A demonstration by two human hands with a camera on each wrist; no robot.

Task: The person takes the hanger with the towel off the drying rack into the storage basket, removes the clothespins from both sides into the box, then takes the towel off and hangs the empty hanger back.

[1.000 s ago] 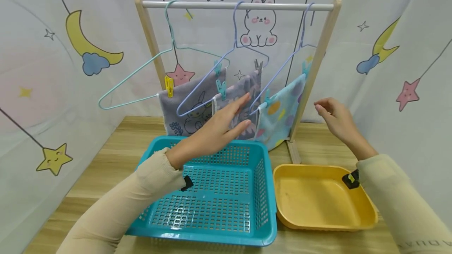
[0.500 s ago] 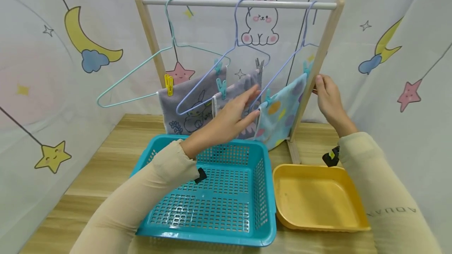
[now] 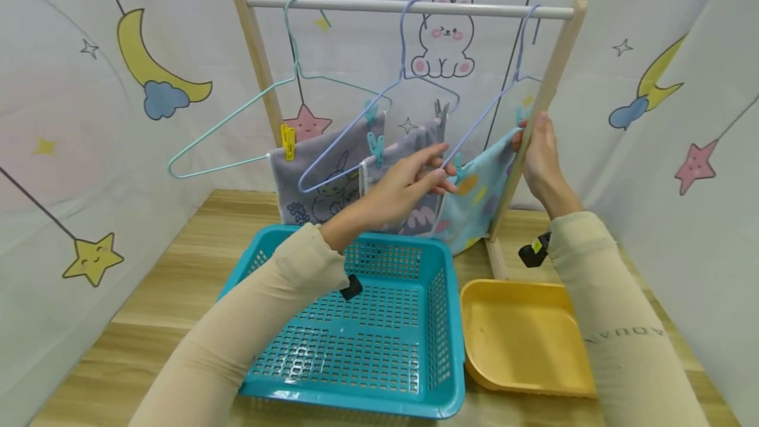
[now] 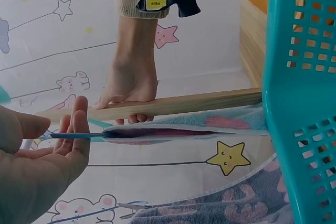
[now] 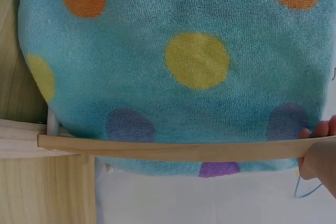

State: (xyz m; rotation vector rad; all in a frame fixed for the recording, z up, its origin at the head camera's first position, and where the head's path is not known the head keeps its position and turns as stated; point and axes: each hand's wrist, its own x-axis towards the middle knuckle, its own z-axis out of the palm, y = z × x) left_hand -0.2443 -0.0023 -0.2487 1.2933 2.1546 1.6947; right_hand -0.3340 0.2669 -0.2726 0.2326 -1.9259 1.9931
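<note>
My left hand (image 3: 403, 186) holds the near lower corner of the right-hand periwinkle wire hanger (image 3: 479, 122), its fingers curved about the wire. A light blue towel (image 3: 471, 213) with coloured dots hangs from that hanger. A blue clothespin (image 3: 459, 165) shows by the left fingertips, partly hidden. My right hand (image 3: 544, 160) grips the right wooden post (image 3: 508, 199) of the rack, thumb and fingers on either side of it. In the right wrist view, the right fingertips (image 5: 319, 129) lie at the dotted towel's top edge.
Left along the metal bar (image 3: 356, 4), a green hanger (image 3: 228, 114) and another periwinkle hanger (image 3: 356, 120) bear grey towels held by clothespins. A teal basket (image 3: 453, 348) stands in front, beside a yellow tray (image 3: 474, 348) on the wooden table (image 3: 172, 282).
My right hand has moved left from beside the rack to the right post. My left hand has moved right onto the hanger's near corner, and the dotted towel has shifted slightly.
</note>
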